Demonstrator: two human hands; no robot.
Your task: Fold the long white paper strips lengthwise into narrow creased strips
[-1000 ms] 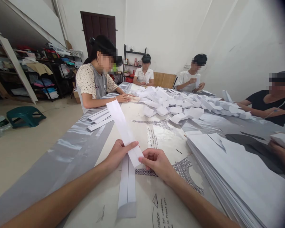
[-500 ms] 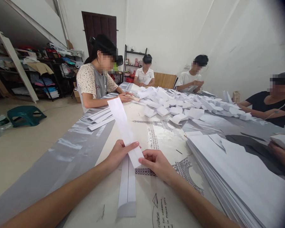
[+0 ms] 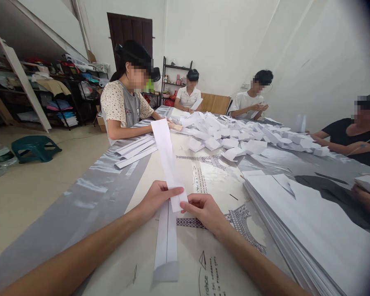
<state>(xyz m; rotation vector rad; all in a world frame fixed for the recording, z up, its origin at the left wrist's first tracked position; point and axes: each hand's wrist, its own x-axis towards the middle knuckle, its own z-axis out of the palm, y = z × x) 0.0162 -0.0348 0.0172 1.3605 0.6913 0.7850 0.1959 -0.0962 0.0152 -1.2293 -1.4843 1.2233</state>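
Observation:
A long white paper strip [image 3: 165, 154] is held between my two hands, slanting up and away to the left. My left hand [image 3: 157, 197] pinches it from the left, thumb lying across its face. At the strip's lower right corner, my right hand [image 3: 200, 207] grips the edge between thumb and fingers. Beneath them another folded paper strip [image 3: 166, 242], with a dark line along its length, lies on the printed tablecloth [image 3: 135, 255]; its near end is turned up. Several loose paper strips [image 3: 135, 151] rest at the table's left edge.
A heap of folded white papers [image 3: 225, 133] covers the far middle of the table. To my right lies a thick stack of white sheets [image 3: 308, 222]. Several people sit round the table, one close on the left [image 3: 126, 102]. A green stool [image 3: 36, 149] stands on the floor.
The held strip has turned slightly more upright, and its lower end has risen a little. Both hands stay nearly in place. The view has shifted slightly.

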